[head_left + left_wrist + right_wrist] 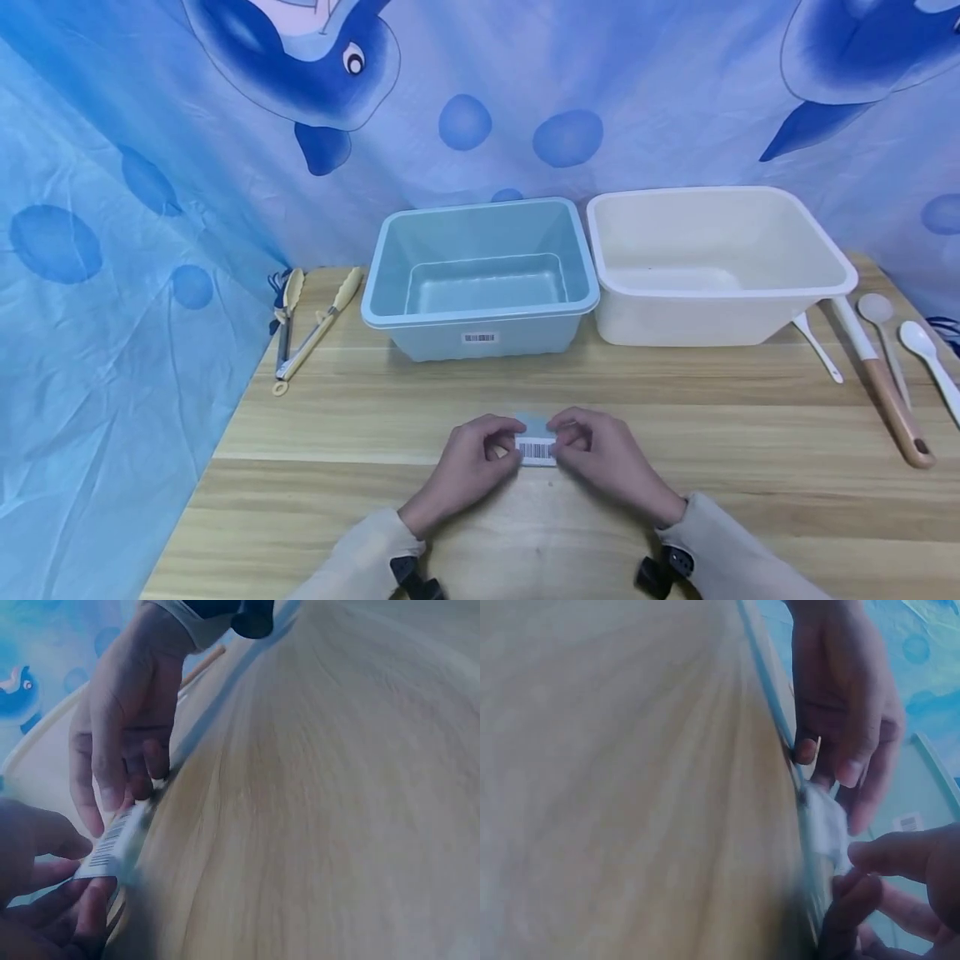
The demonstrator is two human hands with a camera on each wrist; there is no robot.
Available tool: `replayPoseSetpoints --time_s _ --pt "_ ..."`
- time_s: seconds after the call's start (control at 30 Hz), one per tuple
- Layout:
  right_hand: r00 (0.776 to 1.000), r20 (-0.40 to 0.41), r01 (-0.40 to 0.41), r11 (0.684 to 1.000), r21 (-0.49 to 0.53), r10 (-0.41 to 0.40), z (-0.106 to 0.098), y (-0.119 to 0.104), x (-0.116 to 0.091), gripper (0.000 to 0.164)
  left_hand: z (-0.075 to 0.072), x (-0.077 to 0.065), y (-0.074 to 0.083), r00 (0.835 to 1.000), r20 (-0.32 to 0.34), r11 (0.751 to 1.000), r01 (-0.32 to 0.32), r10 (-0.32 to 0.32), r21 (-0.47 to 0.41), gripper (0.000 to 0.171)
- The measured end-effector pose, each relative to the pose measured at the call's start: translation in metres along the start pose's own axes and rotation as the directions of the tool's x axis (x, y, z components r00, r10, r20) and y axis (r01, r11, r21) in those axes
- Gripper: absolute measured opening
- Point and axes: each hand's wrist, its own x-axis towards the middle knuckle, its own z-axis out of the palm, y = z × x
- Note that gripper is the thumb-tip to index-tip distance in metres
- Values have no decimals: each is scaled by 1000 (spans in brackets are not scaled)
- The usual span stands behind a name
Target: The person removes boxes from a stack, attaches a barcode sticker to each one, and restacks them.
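A small pale-blue flat piece (536, 427) with a white barcode label (536, 451) lies between my hands, low over the wooden table. My left hand (480, 454) pinches its left edge between thumb and fingers. At the right edge, my right hand (600, 450) pinches it the same way. In the left wrist view the barcode label (111, 844) spans from the near left hand (45, 881) to the far right hand (127, 720). The right wrist view shows the label (826, 825) blurred, with the right hand (900, 892) close by and the left hand (847, 705) beyond.
Behind the hands stand a light-blue basin (480, 320) with a barcode sticker and a white basin (690, 321). Tongs (318, 333) lie at the left edge. Several spoons and a wooden-handled utensil (892, 408) lie at the right. A blue patterned curtain (487, 67) hangs behind.
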Motion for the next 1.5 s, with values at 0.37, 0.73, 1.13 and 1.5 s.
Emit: replayPoseSetpoints --time_s 0.37,0.73,1.13,1.5 --pt "999 -32 -26 997 74 28 1 4 2 19 6 0 0 998 -16 980 55 -60 -192 30" --pt "939 -205 227 947 -230 -275 -5 -10 -2 21 5 6 14 992 -77 959 72 -97 -275 26" --pt "801 -234 453 814 -363 -550 0 -18 -5 16 11 8 34 993 -47 941 91 -112 -327 25" --pt "800 -220 461 807 -368 -558 0 -19 -4 15 11 6 38 984 -40 904 144 -175 -402 23"
